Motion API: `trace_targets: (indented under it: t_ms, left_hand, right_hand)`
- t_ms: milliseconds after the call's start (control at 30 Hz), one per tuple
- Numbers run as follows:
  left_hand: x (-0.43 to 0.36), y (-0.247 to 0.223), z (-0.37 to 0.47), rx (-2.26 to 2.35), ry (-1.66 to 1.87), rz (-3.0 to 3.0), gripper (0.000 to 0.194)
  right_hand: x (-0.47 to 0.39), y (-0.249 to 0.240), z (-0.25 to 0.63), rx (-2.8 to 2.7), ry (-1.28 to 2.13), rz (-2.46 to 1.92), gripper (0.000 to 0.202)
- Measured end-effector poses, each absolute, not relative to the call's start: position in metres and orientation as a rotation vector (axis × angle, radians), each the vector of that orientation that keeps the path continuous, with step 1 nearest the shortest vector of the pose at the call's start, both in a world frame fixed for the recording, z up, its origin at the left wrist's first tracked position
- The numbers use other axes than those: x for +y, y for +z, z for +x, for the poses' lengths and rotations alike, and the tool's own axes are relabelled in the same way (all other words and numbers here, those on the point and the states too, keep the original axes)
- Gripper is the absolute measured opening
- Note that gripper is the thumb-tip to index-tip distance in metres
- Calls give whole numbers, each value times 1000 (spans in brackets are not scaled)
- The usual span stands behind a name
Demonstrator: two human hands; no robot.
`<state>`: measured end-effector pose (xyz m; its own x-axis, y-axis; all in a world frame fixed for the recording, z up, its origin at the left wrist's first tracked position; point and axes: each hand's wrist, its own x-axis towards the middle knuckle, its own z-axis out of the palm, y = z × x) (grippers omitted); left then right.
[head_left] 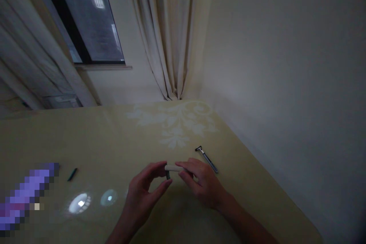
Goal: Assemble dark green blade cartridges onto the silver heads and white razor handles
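In the head view a razor with a pale handle (173, 168) is held above the table between both hands. My right hand (204, 183) pinches the handle between thumb and fingers. My left hand (143, 188) is curled around the other end, its thumb and fingertips closed on the small dark razor head (167, 175). Whether head and handle are fully joined I cannot tell. A second razor (207, 159), dark and silver, lies on the table just beyond my right hand.
A small dark green piece (72, 174) lies on the glossy yellowish table (114, 137). At the lower left is a blurred-out purple object (28, 194). Right of the table stands a bare wall (271, 65); curtains (168, 26) and a window (85, 15) are behind.
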<state>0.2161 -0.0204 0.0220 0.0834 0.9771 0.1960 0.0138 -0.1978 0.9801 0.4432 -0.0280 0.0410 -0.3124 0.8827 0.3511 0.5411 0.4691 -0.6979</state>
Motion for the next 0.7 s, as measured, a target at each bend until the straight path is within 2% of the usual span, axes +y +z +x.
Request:
trace_targets:
  t_ms: [700]
  left_hand:
    - [-12,17,204,1038,1131,1433,38]
  right_hand:
    - [-25,48,443,-1966,819,-1145,34]
